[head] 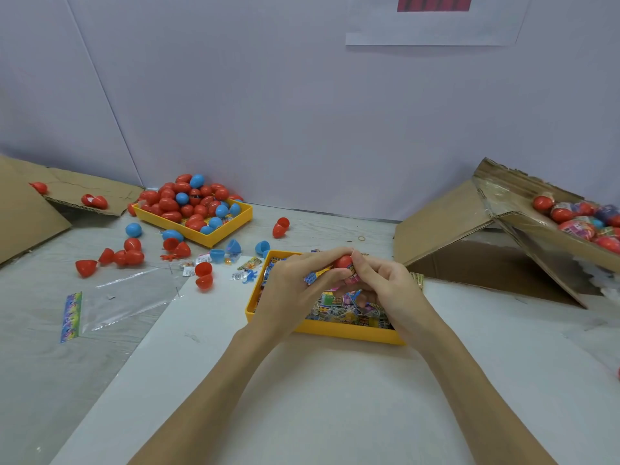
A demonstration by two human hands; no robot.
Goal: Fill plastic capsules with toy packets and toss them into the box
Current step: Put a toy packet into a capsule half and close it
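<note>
Over the yellow tray (349, 333) of packets, both hands meet on one red capsule (343, 262): left hand (295, 290) and right hand (379, 286) curl round it, packet (315, 276) sticking out, probably mid-stuffing. Working there keeps refills near; box (523, 229) sits right for tossing.

A small red plastic egg capsule (343, 262) sits at the table's centre, a printed pink-and-yellow toy packet (353, 274) against it. At three o'clock, a tilted brown cardboard box (503, 216) holds filled capsules.
</note>
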